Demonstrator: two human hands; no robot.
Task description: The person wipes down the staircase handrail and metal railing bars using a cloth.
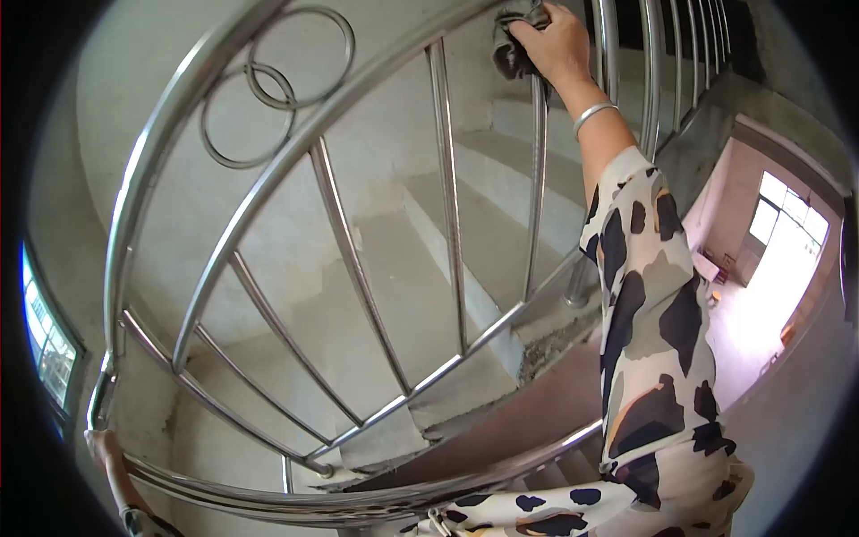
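My right hand [562,46] is closed on a dark grey rag [514,43] at the top of the view. The rag is pressed against the curved steel rail, near the top of an upright baluster [539,170]. A silver bangle circles that wrist. Far down at the left edge, my left hand [104,445] is wrapped round the steel handrail [111,313], its fingers partly hidden. Both arms wear sleeves [658,295] with dark patches on a pale ground. Two interlocked steel rings [351,45] sit between the upper rails, to the left of the rag.
Bare concrete steps [385,259] rise behind the balusters. A lower steel rail [358,501] curves along the bottom. At right, below, a lit room with a window [787,215] shows. More balusters [650,72] stand at upper right, and another window [49,340] is at far left.
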